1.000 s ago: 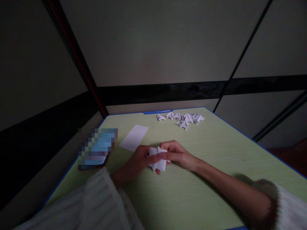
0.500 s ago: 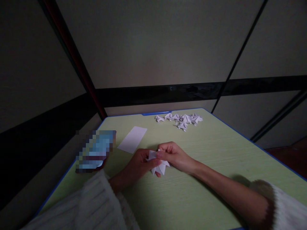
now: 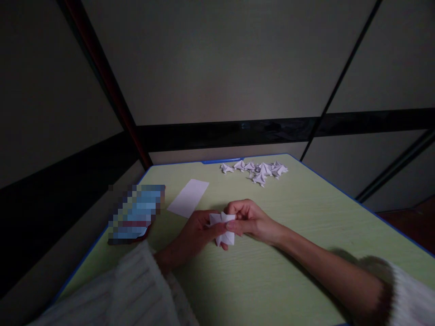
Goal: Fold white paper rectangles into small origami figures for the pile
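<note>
A small piece of folded white paper (image 3: 227, 236) with pointed flaps is held above the table between both hands. My left hand (image 3: 199, 233) grips it from the left, thumb on top and fingers underneath. From the right, my right hand (image 3: 249, 217) pinches its edge between thumb and curled fingers. Part of the paper is hidden behind the thumbs. Beyond the hands, a flat white sheet of paper (image 3: 189, 197) lies on the table to the left.
Several folded white paper figures (image 3: 263, 172) sit in a cluster near the far edge of the pale green table (image 3: 306, 208). At the left edge lies a device with a blurred-out screen (image 3: 139, 213). A panelled wall (image 3: 217, 68) stands behind the table.
My right thumb and fingers have moved slightly right along the folded paper. The flaps on its right side look squarer than before. Other things stay in place.
</note>
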A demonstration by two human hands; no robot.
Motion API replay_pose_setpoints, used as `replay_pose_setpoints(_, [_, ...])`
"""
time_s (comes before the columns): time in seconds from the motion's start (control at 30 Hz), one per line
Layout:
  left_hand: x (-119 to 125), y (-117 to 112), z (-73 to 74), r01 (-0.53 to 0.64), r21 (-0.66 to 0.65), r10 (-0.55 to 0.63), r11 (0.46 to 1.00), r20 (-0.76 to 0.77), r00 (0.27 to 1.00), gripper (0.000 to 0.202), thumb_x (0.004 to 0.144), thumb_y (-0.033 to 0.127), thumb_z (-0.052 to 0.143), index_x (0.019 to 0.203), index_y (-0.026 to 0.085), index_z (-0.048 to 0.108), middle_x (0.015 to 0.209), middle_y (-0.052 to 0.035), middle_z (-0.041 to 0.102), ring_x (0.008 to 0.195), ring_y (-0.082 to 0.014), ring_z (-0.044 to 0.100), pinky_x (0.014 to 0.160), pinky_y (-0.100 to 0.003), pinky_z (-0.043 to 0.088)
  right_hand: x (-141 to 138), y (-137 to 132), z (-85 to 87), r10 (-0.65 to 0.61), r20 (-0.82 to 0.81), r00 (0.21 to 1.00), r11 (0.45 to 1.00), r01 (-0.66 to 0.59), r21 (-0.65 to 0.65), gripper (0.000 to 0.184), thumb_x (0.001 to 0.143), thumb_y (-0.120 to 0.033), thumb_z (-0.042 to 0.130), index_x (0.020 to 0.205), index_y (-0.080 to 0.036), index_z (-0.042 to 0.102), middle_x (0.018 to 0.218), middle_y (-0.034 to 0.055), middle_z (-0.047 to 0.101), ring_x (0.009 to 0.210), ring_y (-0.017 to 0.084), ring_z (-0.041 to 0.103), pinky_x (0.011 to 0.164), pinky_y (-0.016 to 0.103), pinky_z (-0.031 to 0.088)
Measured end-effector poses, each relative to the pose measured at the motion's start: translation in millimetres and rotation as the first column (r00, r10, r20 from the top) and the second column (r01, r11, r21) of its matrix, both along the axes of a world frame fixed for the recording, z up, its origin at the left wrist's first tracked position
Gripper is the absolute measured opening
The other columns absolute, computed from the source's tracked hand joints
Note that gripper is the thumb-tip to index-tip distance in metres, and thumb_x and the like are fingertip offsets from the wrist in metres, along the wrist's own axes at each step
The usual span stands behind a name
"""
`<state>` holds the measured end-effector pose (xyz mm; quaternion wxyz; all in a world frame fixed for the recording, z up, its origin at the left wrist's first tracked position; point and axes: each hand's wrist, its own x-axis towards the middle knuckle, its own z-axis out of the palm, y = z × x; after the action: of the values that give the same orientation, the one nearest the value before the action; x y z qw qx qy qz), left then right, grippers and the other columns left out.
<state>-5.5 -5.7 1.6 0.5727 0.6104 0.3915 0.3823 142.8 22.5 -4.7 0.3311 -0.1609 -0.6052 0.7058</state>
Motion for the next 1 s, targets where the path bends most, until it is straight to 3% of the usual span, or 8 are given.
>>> replay_pose_setpoints(0.1, [-1, 4, -2.4, -0.087, 0.052, 0.088, 0.995, -0.012, 0.996, 0.024, 0.067, 0.035, 0.056, 0.057, 0.013, 0.059, 0.048, -0.0004, 0.058, 0.045, -0.0101, 0.053, 0.045, -0.020, 0.040, -2, 1, 0.9, -0.142, 0.003, 0.990, 0.988, 0.142, 0.061, 0.026, 0.069, -0.032, 0.058, 0.055, -0.014, 0.046, 0.047, -0.0024, 0.050, 0.045, 0.008, 0.049, 0.043, 0.020, 0.030])
replay_pose_setpoints(0.17, [-1, 7, -4.5, -0.164, 0.030, 0.163, 0.986, 0.029, 0.986, 0.018, 0.064, 0.031, 0.060, 0.065, 0.014, 0.059, 0.056, -0.0008, 0.062, 0.053, -0.0115, 0.056, 0.052, -0.021, 0.043, -2, 2, 2.8, -0.352, -0.011, 0.936, 0.912, 0.346, 0.221, 0.020, 0.069, -0.030, 0.058, 0.057, -0.014, 0.052, 0.054, -0.0010, 0.051, 0.050, 0.009, 0.048, 0.046, 0.021, 0.033])
replay_pose_setpoints(0.27, [-1, 11, -7.4, -0.187, -0.103, 0.205, 0.977, 0.213, 0.955, 0.027, 0.061, 0.029, 0.064, 0.083, 0.016, 0.056, 0.079, -0.0022, 0.065, 0.075, -0.0137, 0.059, 0.072, -0.025, 0.044, 3, 3, 5.2, -0.614, -0.126, 0.779, 0.594, 0.561, 0.577, 0.006, 0.067, -0.021, 0.060, 0.063, -0.018, 0.062, 0.068, 0.0022, 0.051, 0.064, 0.011, 0.047, 0.055, 0.025, 0.036])
replay_pose_setpoints(0.37, [0, 13, -9.4, -0.092, -0.303, 0.213, 0.948, 0.396, 0.893, 0.026, 0.069, 0.038, 0.054, 0.080, 0.014, 0.054, 0.085, -0.0063, 0.064, 0.085, -0.0162, 0.059, 0.085, -0.030, 0.040, 11, 5, 4.8, -0.644, -0.235, 0.728, 0.305, 0.526, 0.794, 0.011, 0.070, -0.015, 0.056, 0.067, -0.021, 0.065, 0.077, 0.0036, 0.050, 0.070, 0.013, 0.045, 0.059, 0.028, 0.037])
replay_pose_setpoints(0.5, [0, 13, -10.2, -0.046, -0.434, 0.246, 0.900, 0.417, 0.875, 0.017, 0.071, 0.030, 0.054, 0.071, 0.013, 0.055, 0.074, -0.0052, 0.065, 0.076, -0.0150, 0.061, 0.083, -0.031, 0.043, 16, 7, 1.9, -0.612, -0.180, 0.770, 0.126, 0.320, 0.939, 0.011, 0.071, -0.014, 0.055, 0.072, -0.020, 0.065, 0.084, 0.0052, 0.051, 0.076, 0.015, 0.044, 0.065, 0.031, 0.036])
replay_pose_setpoints(0.6, [-1, 11, -9.6, -0.155, -0.398, 0.319, 0.904, 0.386, 0.865, 0.002, 0.065, 0.015, 0.060, 0.065, 0.015, 0.058, 0.068, 0.0019, 0.063, 0.068, -0.0091, 0.059, 0.076, -0.024, 0.046, 14, 7, 1.2, -0.607, -0.067, 0.792, 0.130, 0.182, 0.975, 0.010, 0.072, -0.018, 0.055, 0.073, -0.018, 0.064, 0.087, 0.0062, 0.052, 0.081, 0.016, 0.044, 0.069, 0.032, 0.036])
replay_pose_setpoints(0.73, [-2, 11, -7.4, -0.325, -0.325, 0.420, 0.888, 0.286, 0.861, 0.002, 0.061, 0.015, 0.062, 0.062, 0.014, 0.060, 0.065, 0.0035, 0.062, 0.065, -0.0083, 0.057, 0.069, -0.020, 0.047, 11, 8, 1.5, -0.610, 0.032, 0.792, 0.191, 0.108, 0.976, 0.013, 0.076, -0.020, 0.051, 0.077, -0.017, 0.063, 0.092, 0.0062, 0.053, 0.087, 0.017, 0.044, 0.073, 0.032, 0.035])
replay_pose_setpoints(1.0, [-1, 10, 0.2, -0.398, -0.137, 0.405, 0.907, 0.025, 0.914, 0.013, 0.061, 0.019, 0.061, 0.069, 0.010, 0.065, 0.060, 0.0002, 0.065, 0.060, -0.0125, 0.058, 0.061, -0.022, 0.046, 8, 4, 3.0, -0.635, 0.067, 0.769, 0.353, 0.213, 0.911, 0.011, 0.074, -0.022, 0.052, 0.074, -0.018, 0.061, 0.102, 0.0068, 0.048, 0.098, 0.019, 0.041, 0.083, 0.036, 0.033])
